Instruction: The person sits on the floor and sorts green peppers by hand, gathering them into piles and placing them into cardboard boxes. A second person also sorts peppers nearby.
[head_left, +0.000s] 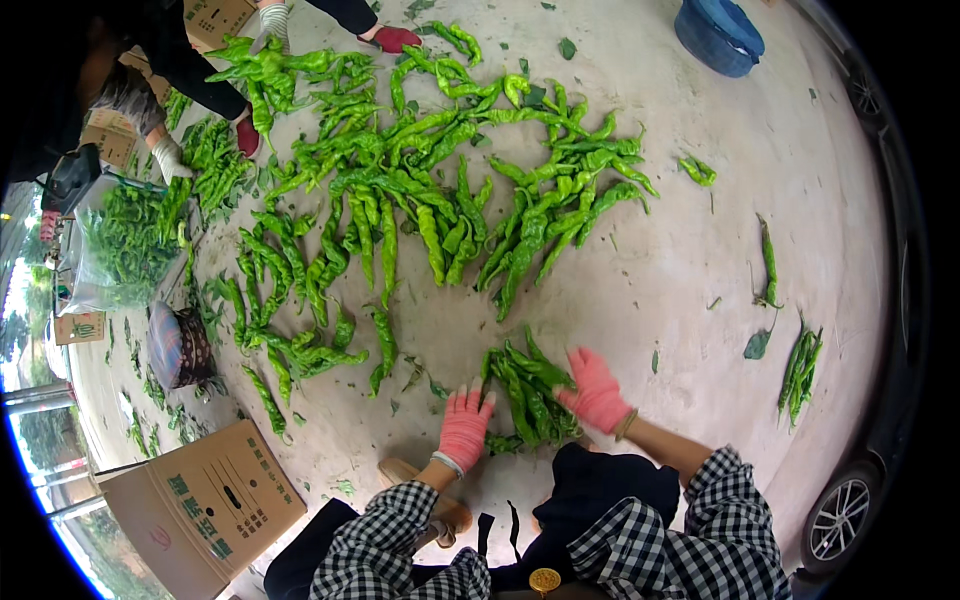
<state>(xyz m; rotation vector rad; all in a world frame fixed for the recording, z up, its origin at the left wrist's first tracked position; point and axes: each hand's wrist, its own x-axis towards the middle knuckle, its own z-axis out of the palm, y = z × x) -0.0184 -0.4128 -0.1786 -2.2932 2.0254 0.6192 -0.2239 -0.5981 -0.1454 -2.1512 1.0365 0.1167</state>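
Note:
A small bundle of long green peppers (529, 401) lies on the concrete floor between my two pink-gloved hands. At its left side is my left hand (463, 426), palm down with the fingers pointing forward and nothing gripped. My right hand (596, 394) is at the right side, fingers apart, with part of it at the edge of the bundle. Whether either hand presses on the peppers cannot be told. Ahead of me spreads a large loose pile of green peppers (442, 202), with a single pepper (383, 349) lying in front of it.
A printed cardboard box (202, 502) stands at lower left. Another person's gloved hand (274, 30) holds peppers at upper left, near a plastic bag of peppers (135, 240). A cushioned stool (176, 345), a blue tub (720, 37) and a dark car (904, 337) are around.

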